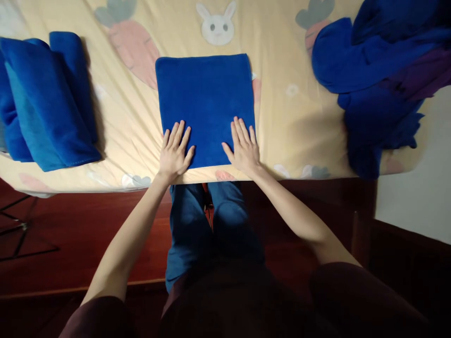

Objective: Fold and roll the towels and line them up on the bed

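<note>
A square blue cloth (206,94), like a small towel, lies flat and smooth in front of me on the yellow patterned sheet (282,126). My left hand (175,152) rests on its near left corner, fingers spread and pointing away from me. On the near right corner lies my right hand (244,145), palm down, with the thumb apart from the fingers. Neither hand grips the cloth. Its near edge runs close to the front edge of the sheet-covered surface.
Folded or rolled blue cloths (49,98) are stacked at the left. A loose heap of blue cloths (373,70) lies at the right, with a purple cloth (423,75) among them. Thin dark metal legs (23,225) stand on the reddish floor (88,234) at lower left.
</note>
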The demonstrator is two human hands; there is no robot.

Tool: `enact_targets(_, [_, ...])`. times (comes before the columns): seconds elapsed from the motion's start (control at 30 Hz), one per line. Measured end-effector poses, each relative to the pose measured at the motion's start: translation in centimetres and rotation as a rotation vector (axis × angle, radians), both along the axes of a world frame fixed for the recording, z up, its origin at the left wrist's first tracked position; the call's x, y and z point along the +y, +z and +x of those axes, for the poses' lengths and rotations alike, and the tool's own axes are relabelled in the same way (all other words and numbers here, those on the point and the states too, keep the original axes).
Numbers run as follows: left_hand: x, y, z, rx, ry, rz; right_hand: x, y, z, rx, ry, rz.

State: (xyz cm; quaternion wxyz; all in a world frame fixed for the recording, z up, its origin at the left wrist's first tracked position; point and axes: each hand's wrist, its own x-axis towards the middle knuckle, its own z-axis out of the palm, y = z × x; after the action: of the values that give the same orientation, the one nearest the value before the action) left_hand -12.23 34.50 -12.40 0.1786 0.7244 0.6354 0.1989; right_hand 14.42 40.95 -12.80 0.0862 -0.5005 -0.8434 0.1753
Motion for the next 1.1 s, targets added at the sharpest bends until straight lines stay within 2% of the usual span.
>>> enact_targets(0.2, [-2.3, -0.3, -3.0, 0.030, -0.006, 0.007, -0.9, 0.5, 4.3, 0.022, -0.067, -0.018])
enact_targets(0.37, [-4.0, -0.8, -4.3, 0.011, -0.124, 0.034, -1.2, 0.7, 6.6, 0.052, -0.059, 0.014])
enact_targets(0.43, [-5.0, -1.2, -4.6, -0.009, -0.152, 0.056, -1.4, 0.7, 7.4, 0.075, 0.015, 0.011])
enact_targets(0.53, [-6.0, -1.8, -4.9, -0.039, -0.136, 0.074, -1.7, 0.5, 8.0, 0.121, 0.210, -0.032])
enact_targets(0.6, [-6.2, -2.3, -5.0, -0.061, -0.114, 0.086, -1.8, 0.2, 8.1, 0.159, 0.265, -0.044])
enact_targets(0.87, [-6.0, -2.9, -4.9, -0.146, -0.008, 0.123, -1.3, -0.7, 7.7, 0.170, 0.048, 0.018])
enact_targets(1.1, [-5.6, -2.4, -4.6, -0.233, 0.097, 0.107, -1.0, -1.3, 8.1, 0.257, -0.013, 0.044])
